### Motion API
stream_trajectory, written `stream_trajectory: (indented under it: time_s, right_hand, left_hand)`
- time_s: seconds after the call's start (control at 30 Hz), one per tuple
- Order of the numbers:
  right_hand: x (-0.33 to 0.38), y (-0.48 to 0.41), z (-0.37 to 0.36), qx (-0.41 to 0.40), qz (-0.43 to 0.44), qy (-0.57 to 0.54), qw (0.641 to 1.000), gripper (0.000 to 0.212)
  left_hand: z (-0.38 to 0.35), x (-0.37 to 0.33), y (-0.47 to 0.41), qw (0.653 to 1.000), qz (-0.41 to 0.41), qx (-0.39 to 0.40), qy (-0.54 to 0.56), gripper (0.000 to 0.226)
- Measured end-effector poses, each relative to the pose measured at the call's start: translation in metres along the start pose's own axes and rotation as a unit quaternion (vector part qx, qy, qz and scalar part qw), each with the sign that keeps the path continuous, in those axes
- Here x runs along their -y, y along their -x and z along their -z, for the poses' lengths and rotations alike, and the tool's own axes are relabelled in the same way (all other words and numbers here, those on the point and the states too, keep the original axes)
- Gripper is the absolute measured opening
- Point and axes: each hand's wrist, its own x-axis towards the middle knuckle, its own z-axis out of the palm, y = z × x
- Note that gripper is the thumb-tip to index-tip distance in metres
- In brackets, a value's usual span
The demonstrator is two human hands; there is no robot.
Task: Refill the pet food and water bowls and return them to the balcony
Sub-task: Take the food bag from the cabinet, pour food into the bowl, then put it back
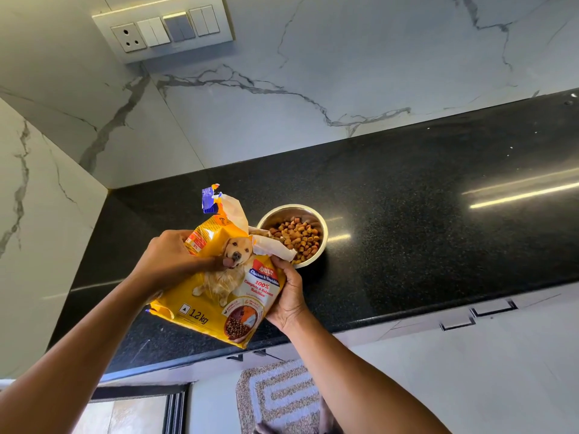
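Note:
A yellow dog food bag with a dog picture is tilted over the black counter, its torn open top beside the rim of a steel bowl. The bowl stands on the counter and holds brown kibble. My left hand grips the bag's upper left side, thumb across the dog picture. My right hand holds the bag's right edge from below, close to the bowl. No water bowl is in view.
The black granite counter runs to the right, backed by white marble walls. A switch panel with a socket is on the wall above. A patterned mat lies on the floor below the counter edge.

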Motion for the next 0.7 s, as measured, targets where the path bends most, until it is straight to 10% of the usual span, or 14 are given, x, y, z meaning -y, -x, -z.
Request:
stream_trajectory:
  time_s: [0.7]
  right_hand:
    - [-0.0052,0.0013,0.005,-0.013,-0.014,-0.001,1.0,0.051]
  left_hand:
    - [0.0007,0.0044,0.0055,1.0,-0.006,-0.001,0.002,0.105]
